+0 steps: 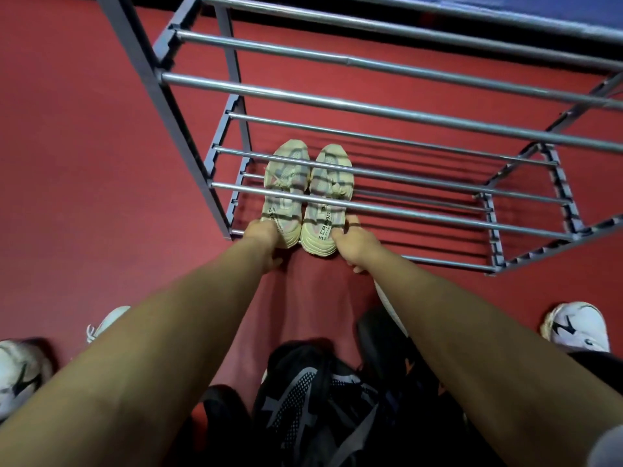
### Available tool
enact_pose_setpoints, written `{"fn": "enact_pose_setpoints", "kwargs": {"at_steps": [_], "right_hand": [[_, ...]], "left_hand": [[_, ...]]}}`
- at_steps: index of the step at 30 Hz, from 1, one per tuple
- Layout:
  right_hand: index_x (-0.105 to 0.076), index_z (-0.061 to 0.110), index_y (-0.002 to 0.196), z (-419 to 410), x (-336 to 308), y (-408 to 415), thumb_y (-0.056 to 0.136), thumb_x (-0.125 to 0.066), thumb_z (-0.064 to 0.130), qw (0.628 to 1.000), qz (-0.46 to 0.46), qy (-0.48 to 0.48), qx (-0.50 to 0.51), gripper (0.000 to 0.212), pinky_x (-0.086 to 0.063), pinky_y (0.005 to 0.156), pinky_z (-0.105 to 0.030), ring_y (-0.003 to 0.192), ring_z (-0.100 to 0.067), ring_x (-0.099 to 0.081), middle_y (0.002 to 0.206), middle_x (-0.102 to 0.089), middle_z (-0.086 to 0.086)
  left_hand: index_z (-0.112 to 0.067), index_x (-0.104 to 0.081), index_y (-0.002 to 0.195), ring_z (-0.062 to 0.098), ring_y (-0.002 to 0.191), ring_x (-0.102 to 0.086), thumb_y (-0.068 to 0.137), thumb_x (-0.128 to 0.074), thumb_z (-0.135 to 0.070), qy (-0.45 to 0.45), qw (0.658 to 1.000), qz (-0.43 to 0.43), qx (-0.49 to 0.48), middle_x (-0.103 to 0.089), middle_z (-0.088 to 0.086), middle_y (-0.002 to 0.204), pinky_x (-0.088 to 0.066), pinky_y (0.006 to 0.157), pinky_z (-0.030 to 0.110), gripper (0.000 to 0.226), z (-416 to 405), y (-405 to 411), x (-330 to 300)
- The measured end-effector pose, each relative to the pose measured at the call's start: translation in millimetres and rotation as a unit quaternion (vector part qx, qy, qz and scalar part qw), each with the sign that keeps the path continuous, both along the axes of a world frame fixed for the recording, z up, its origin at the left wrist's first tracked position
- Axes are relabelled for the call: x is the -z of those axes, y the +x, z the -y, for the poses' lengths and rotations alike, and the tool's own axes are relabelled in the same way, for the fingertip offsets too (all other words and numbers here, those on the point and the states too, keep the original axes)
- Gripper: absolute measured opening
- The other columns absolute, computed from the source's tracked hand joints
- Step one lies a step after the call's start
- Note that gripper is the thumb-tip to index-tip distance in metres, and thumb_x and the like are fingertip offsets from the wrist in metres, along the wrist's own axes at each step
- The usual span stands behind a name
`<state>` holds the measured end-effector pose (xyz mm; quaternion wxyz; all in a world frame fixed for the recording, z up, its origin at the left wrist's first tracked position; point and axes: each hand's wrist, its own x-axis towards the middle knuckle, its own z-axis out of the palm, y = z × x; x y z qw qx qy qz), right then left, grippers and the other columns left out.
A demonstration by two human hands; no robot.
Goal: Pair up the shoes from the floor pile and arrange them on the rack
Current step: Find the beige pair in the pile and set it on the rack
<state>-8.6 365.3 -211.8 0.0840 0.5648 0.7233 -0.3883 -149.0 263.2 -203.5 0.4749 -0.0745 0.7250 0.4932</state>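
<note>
Two cream sneakers stand side by side, toes away from me, on the lowest tier of a grey metal shoe rack [371,111]. My left hand [263,242] grips the heel of the left cream sneaker [285,183]. On the heel of the right cream sneaker [328,197] my right hand [355,246] is closed, thumb along its side. The rack's upper bars cross in front of both shoes. Near my body lies a pile of black sneakers [303,399].
A white-and-black sneaker [576,328] lies on the red floor at the right, another [17,372] at the far left, and a pale shoe [108,321] shows beside my left forearm. The rack's upper tiers hold nothing; a dark wall base runs behind it.
</note>
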Motion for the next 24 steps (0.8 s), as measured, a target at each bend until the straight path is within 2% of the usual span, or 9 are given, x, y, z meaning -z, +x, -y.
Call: {"fn": "enact_pose_setpoints", "kwargs": {"at_steps": [3, 7, 10, 13, 15, 16, 18, 20, 24], "right_hand": [[-0.038, 0.029, 0.126, -1.2, 6.4, 2.2, 0.084, -0.038, 0.051, 1.000, -0.017, -0.022, 0.007, 0.046, -0.063, 0.063, -0.047, 0.069, -0.031, -0.072, 0.089, -0.069, -0.013], [-0.042, 0.035, 0.125, 5.2, 8.0, 6.4, 0.086, -0.038, 0.052, 1.000, -0.010, -0.020, 0.009, 0.043, -0.063, 0.065, -0.041, 0.069, -0.029, -0.071, 0.093, -0.069, -0.012], [-0.040, 0.032, 0.133, 14.5, 5.1, 11.0, 0.089, -0.040, 0.051, 1.000, -0.008, -0.025, 0.007, 0.048, -0.063, 0.069, -0.043, 0.074, -0.029, -0.070, 0.102, -0.069, -0.012], [-0.027, 0.030, 0.149, 25.9, -1.1, 17.8, 0.093, -0.034, 0.059, 0.999, -0.015, -0.025, -0.027, 0.063, -0.059, 0.077, -0.041, 0.094, -0.031, -0.064, 0.129, -0.058, -0.008], [-0.023, 0.024, 0.153, 38.0, -9.6, 25.4, 0.092, -0.034, 0.064, 0.999, -0.029, -0.009, -0.022, 0.073, -0.052, 0.093, -0.045, 0.117, -0.036, -0.056, 0.143, -0.047, -0.010], [-0.026, 0.020, 0.152, 46.1, -15.9, 31.3, 0.093, -0.036, 0.061, 0.999, -0.039, 0.010, -0.023, 0.072, -0.046, 0.101, -0.045, 0.125, -0.036, -0.051, 0.145, -0.045, -0.014], [-0.033, 0.016, 0.149, 64.6, -28.5, 48.5, 0.097, -0.041, 0.051, 0.997, -0.046, 0.043, -0.049, 0.063, -0.041, 0.106, -0.042, 0.130, -0.034, -0.047, 0.146, -0.045, -0.016], [-0.036, 0.013, 0.147, 84.1, -44.2, 70.0, 0.097, -0.047, 0.042, 0.994, -0.026, 0.054, -0.092, 0.058, -0.040, 0.107, -0.041, 0.132, -0.032, -0.046, 0.147, -0.044, -0.015], [-0.042, 0.013, 0.143, 121.4, -74.9, 114.2, 0.096, -0.052, 0.033, 0.990, -0.019, 0.086, -0.109, 0.051, -0.042, 0.105, -0.039, 0.128, -0.030, -0.050, 0.142, -0.049, -0.013]], "left_hand": [[-0.020, -0.051, 0.129, 0.021, 0.083, -0.059, 0.097, -0.044, -0.018, 0.052, 0.996, 0.028, -0.064, -0.063, 0.007, 0.108, -0.055, 0.065, 0.035, 0.033, 9.1, 2.7, 11.5], [-0.022, -0.046, 0.134, 0.024, 0.092, -0.061, 0.097, -0.045, -0.021, 0.069, 0.995, 0.031, -0.067, -0.063, 0.010, 0.121, -0.055, 0.063, 0.033, 0.037, 19.6, 8.5, 13.3], [-0.018, -0.047, 0.132, 0.024, 0.091, -0.062, 0.098, -0.044, -0.021, 0.064, 0.996, 0.033, -0.053, -0.064, 0.011, 0.117, -0.055, 0.062, 0.033, 0.034, 31.9, 12.9, 10.5], [-0.016, -0.047, 0.135, 0.024, 0.090, -0.064, 0.099, -0.046, -0.035, 0.062, 0.996, 0.035, -0.046, -0.065, 0.009, 0.111, -0.058, 0.067, 0.036, 0.041, 45.0, 15.4, 2.5], [-0.019, -0.040, 0.142, 0.025, 0.093, -0.064, 0.095, -0.049, -0.047, 0.039, 0.998, 0.019, -0.047, -0.064, 0.009, 0.117, -0.058, 0.077, 0.038, 0.055, 55.3, 17.4, -2.7], [-0.020, -0.041, 0.141, 0.025, 0.088, -0.064, 0.093, -0.050, -0.051, 0.026, 0.999, 0.006, -0.043, -0.065, 0.010, 0.119, -0.058, 0.077, 0.037, 0.058, 61.1, 20.8, -7.2], [-0.011, -0.052, 0.123, 0.022, 0.071, -0.061, 0.095, -0.050, -0.046, 0.003, 0.999, -0.026, -0.019, -0.066, 0.013, 0.103, -0.055, 0.067, 0.034, 0.045, 73.2, 32.1, -21.4], [-0.011, -0.055, 0.099, 0.021, 0.061, -0.052, 0.098, -0.050, -0.035, -0.004, 0.999, -0.037, 0.005, -0.057, 0.008, 0.079, -0.050, 0.062, 0.032, 0.025, 86.3, 50.1, -43.1], [-0.017, -0.053, 0.105, 0.017, 0.062, -0.050, 0.099, -0.047, -0.025, 0.026, 0.999, -0.019, 0.039, -0.052, 0.001, 0.076, -0.047, 0.054, 0.026, 0.011, 110.5, 91.1, -82.9]]}}
